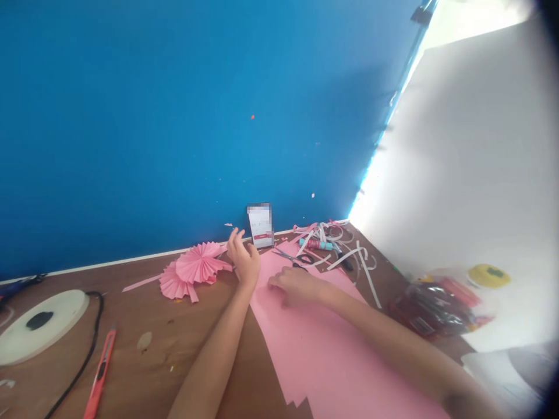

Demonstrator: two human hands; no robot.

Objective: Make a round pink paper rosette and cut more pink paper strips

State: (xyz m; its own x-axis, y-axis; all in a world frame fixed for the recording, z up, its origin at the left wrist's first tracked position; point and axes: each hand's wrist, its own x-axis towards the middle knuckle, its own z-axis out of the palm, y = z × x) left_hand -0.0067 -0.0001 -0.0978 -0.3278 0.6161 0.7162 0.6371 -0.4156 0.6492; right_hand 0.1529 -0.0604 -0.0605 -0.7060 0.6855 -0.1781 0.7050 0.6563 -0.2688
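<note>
My left hand [243, 256] is raised at the far-left edge of a large pink paper sheet [332, 355], its fingers apart and slightly curled, with nothing seen in them. My right hand [297, 286] rests on the sheet, palm down, fingers stretched toward the left; they look a little blurred. Just beyond it lie dark-handled scissors [301, 258], partly hidden by the hand. Left of my left hand are pleated pink paper fans [198, 265]. A phone [261, 226] leans upright against the blue wall, behind both hands.
White and pink paper strips [332, 233] lie tangled around a teal-and-red tube [315, 244] at the back right. A red box cutter [101, 372], a black cable [91, 349] and a round white disc [43, 326] are on the left. A plastic-wrapped package [432, 308] stands at right.
</note>
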